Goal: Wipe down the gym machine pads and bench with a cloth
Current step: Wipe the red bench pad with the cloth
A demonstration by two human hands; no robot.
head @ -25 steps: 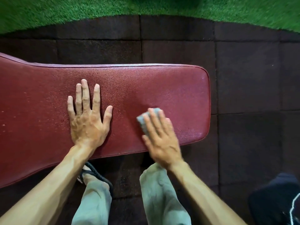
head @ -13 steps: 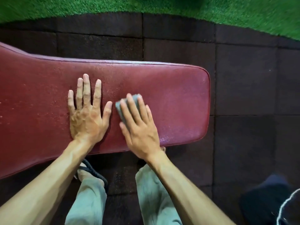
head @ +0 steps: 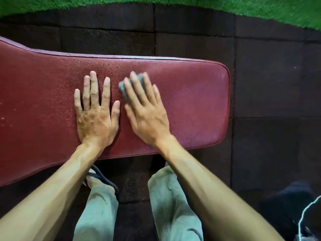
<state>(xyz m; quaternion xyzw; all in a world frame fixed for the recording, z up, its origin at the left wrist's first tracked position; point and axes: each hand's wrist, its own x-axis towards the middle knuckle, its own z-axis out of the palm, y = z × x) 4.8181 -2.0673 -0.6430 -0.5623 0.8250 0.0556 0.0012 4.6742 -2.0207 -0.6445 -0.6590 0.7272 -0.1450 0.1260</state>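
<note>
Red textured vinyl covers the desk [head: 191, 101], a long padded bench that runs left to right over dark rubber floor tiles [head: 269, 75], with green turf [head: 52, 4] along the far edge. Both hands lie on the pad's right half. The left hand [head: 96, 112] rests flat with fingers spread and holds nothing; it looks like a brace. Just right of it, the right hand [head: 145, 108] is pressed palm-down on a small grey cloth [head: 122, 88], its grip flat over the cloth rather than curled; only the cloth's left and far edges show past the fingers.

The step in hand is judged to be wiping this end. To do it well, keep even pressure through the whole palm, overlap each pass, carry strokes out to the rounded right edge and the far seam, then shift the brace hand left so the speckled area there gets covered.
</note>
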